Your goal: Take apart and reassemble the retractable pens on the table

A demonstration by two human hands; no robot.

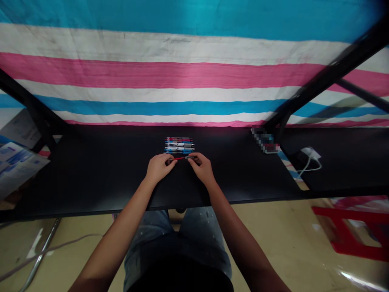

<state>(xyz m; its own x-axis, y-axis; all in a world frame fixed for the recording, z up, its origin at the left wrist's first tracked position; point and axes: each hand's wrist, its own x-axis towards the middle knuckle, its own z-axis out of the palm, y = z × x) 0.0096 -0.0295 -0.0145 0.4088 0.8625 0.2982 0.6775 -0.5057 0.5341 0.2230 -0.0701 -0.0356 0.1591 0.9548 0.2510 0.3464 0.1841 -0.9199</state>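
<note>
Head view, pens on black table, striped sheet

No words, brands or numbers can be read. At nine o'clock, the blue-and-white papers carry printed blocks too blurred to make out. At the dial's centre, any marks on the row of pens are too small to tell. At three o'clock, pixelation covers one object.

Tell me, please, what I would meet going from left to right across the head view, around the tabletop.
Papers → left-hand grip → red pen → right-hand grip → pixelated item → white item with cable
</note>
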